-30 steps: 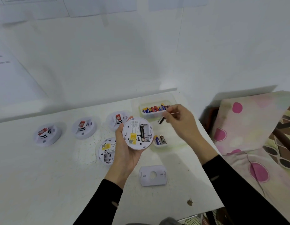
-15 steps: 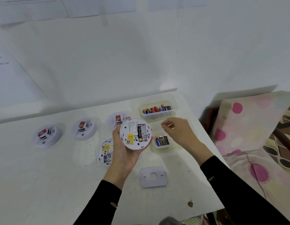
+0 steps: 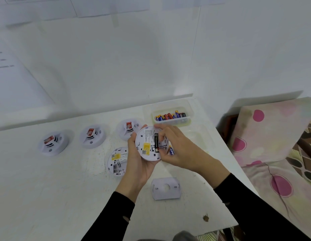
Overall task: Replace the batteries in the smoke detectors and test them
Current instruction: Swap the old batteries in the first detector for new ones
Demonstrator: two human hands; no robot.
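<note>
Our left hand [image 3: 139, 164] cups a round white smoke detector [image 3: 147, 146] from below and from the left, fingers curled round its rim, and holds it up above the white table [image 3: 46, 197] with its back turned to us. One dark battery [image 3: 156, 142] sits upright in the open slot near the middle of that back, and a yellow sticker [image 3: 146, 148] shows just to its left. Our right hand [image 3: 182, 150] lies over the right side of the detector, with bent fingers [image 3: 162, 134] right at the slot beside the battery and the thumb at the lower rim; we cannot tell whether they pinch anything. A second detector [image 3: 117, 160] lies on the table, back up, just left of our left wrist, its slot bare. Three more detectors [image 3: 93, 136] stand in a row further back, each with a red label on top. A clear tub [image 3: 172, 121] of loose batteries is at the far right of the table, a blue battery [image 3: 171, 151] peeps out behind our right hand, and a white mounting plate [image 3: 166, 188] lies flat near the front edge
</note>
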